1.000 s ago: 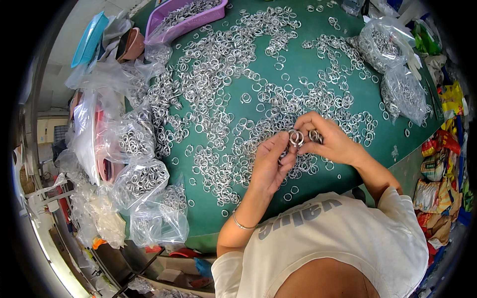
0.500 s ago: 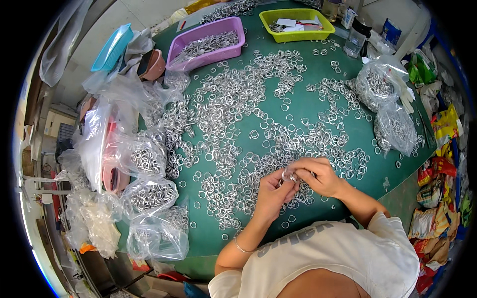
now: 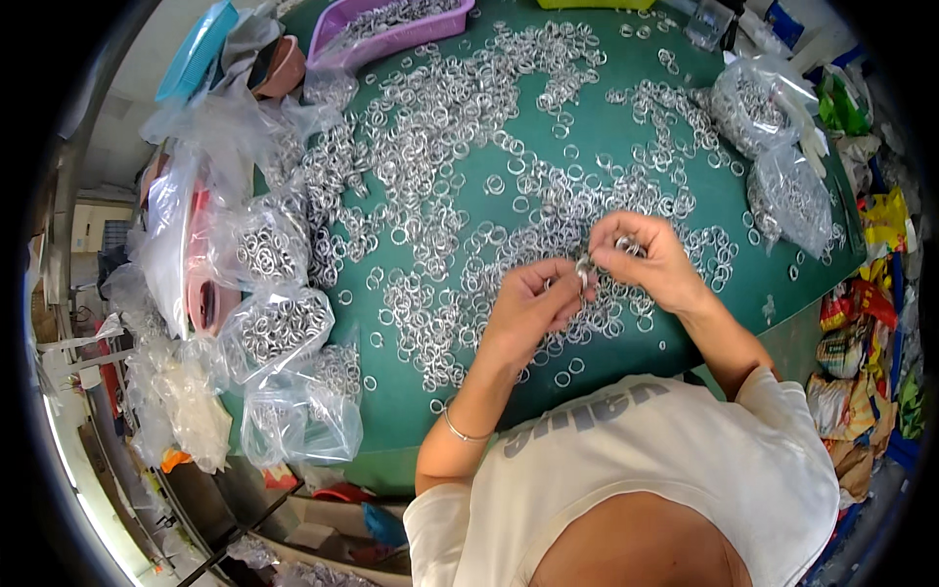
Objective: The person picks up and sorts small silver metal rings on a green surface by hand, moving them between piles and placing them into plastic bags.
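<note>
Metal rings (image 3: pixel 421 147) are spread all over the green bench (image 3: pixel 602 122), far too many for me to count. They are silver, shiny, round and thin, with open middles. Many lie in heaps, some on top of others. Two rings (image 3: pixel 562 379) sit near the white shirt (image 3: pixel 665 460), just beside each other.

I see two hands. The left hand (image 3: pixel 543 301) pinches one shiny ring (image 3: pixel 584 276) with its thumb and finger, up over the heap. The right hand (image 3: pixel 644 262) has its fingertips close by that ring. Its other fingers curl around more rings (image 3: pixel 631 248), but I cannot tell how many. One thin bracelet (image 3: pixel 462 430) is on the left wrist.

Two clear bags (image 3: pixel 790 201) of rings sit on the right side. One purple tub (image 3: pixel 403 43) at the back holds gray metal bits. One blue basket (image 3: pixel 196 51) is tilted at the left.
</note>
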Available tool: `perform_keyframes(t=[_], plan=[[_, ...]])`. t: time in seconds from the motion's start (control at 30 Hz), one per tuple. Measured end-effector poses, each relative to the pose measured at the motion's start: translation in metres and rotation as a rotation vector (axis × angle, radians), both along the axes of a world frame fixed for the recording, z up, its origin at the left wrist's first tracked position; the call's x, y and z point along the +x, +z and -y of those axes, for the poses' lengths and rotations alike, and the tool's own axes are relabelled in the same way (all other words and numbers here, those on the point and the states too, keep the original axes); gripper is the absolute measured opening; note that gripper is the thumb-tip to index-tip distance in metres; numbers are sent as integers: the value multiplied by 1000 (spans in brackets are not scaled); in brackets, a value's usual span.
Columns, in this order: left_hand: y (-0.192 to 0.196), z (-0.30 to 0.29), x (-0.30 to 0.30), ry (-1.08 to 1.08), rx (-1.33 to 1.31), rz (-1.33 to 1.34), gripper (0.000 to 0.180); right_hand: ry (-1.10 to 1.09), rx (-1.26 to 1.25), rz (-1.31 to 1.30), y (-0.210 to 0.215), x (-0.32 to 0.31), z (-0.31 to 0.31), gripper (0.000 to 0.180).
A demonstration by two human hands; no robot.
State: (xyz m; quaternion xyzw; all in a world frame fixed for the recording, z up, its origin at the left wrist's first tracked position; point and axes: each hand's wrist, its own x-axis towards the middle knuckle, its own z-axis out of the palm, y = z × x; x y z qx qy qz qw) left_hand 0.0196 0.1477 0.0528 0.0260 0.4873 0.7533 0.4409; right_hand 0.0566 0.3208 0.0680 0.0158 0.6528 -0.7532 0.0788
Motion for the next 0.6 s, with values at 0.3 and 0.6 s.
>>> perform_keyframes(t=[0.3,0.6], plan=[[5,0,5,236,118,98,18,-146,366,-276,-3,1,6,10],[3,-7,4,217,118,53,12,-85,400,-295,-2,-6,4,13]])
